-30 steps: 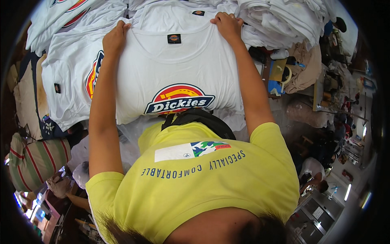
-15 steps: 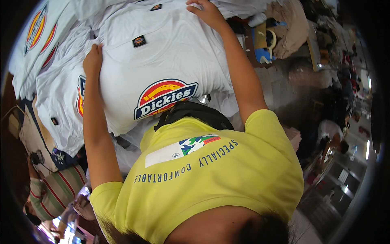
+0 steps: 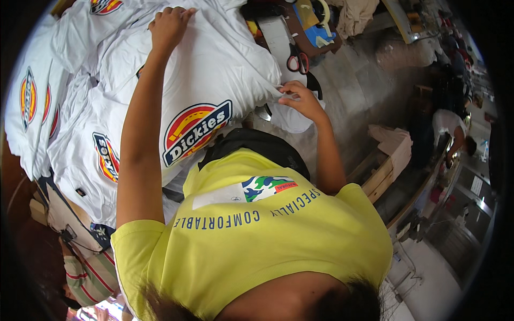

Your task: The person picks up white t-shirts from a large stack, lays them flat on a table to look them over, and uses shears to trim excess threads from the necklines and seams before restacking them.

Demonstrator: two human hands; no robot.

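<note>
A white T-shirt (image 3: pixel 225 67) with a red, yellow and navy printed emblem lies spread in front of me, over other white shirts. Flat on its upper part rests my left hand (image 3: pixel 170 28), open, the fingers somewhat apart. At the shirt's right edge, my right hand (image 3: pixel 302 101) pinches a bit of the cloth between thumb and fingers, drawing it to a small point. The left forearm covers part of the shirt and most of a dark neck label.
More white printed shirts (image 3: pixel 32 142) are heaped at the left. Red-handled scissors (image 3: pixel 298 62) lie beyond my right hand, near a roll of tape (image 3: pixel 323 16) and blue material. A wooden bench (image 3: pixel 379 176) stands right. A person in a striped shirt (image 3: pixel 88 278) is lower left.
My left hand has moved up and right across the shirt. My right hand has come down from the far edge to the shirt's right side and taken hold of it.
</note>
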